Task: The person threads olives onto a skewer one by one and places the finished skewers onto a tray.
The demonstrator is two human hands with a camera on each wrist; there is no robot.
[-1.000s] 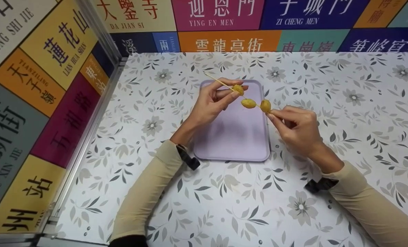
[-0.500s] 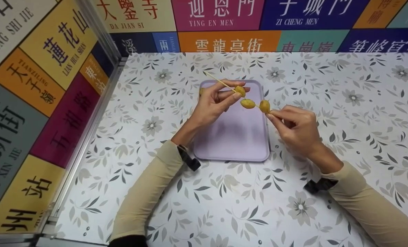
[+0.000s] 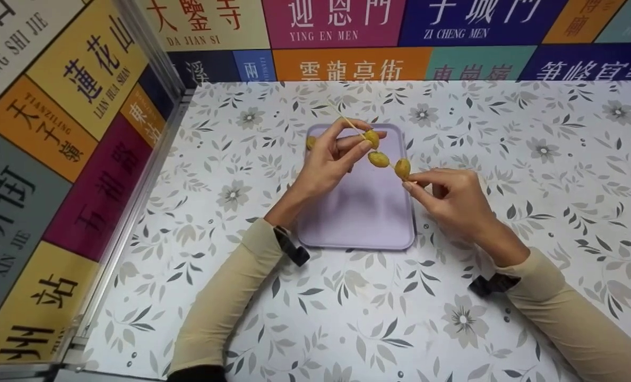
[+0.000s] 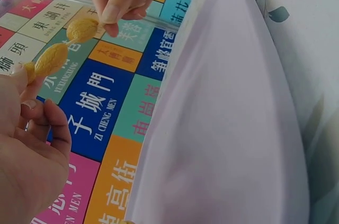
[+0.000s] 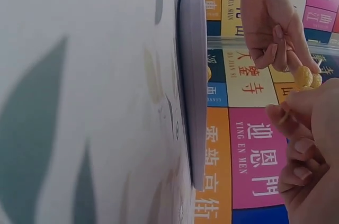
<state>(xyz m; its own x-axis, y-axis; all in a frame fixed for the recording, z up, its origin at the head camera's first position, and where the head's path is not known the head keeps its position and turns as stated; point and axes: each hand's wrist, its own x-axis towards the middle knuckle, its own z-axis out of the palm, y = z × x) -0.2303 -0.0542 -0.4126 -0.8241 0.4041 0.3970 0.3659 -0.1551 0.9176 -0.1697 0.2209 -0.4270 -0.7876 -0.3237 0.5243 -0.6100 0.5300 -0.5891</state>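
Observation:
A thin wooden skewer [image 3: 347,118] runs through yellow, wrinkled, oval fruit-like pieces, held aslant over the tray. My left hand [image 3: 323,162] pinches the uppermost piece [image 3: 372,139] between thumb and fingers. Below it sit a middle piece [image 3: 378,159] and a lower piece [image 3: 402,168], with a stretch of skewer showing between them. At the lower end, the fingertips of my right hand [image 3: 456,199] pinch the skewer close under the lower piece. In the left wrist view the middle piece [image 4: 51,59] and lower piece [image 4: 82,29] hang between both hands.
A lilac rectangular tray [image 3: 357,223] lies under the hands. One more yellow piece [image 3: 310,142] rests at its upper left, partly behind my left hand. A floral cloth covers the table [image 3: 315,307]. Printed panels [image 3: 347,63] stand at the back and left.
The right hand and the skewer's lower end have shifted slightly left and down, and the skewer stands steeper. The loose piece on the tray has come into sight beside my left hand.

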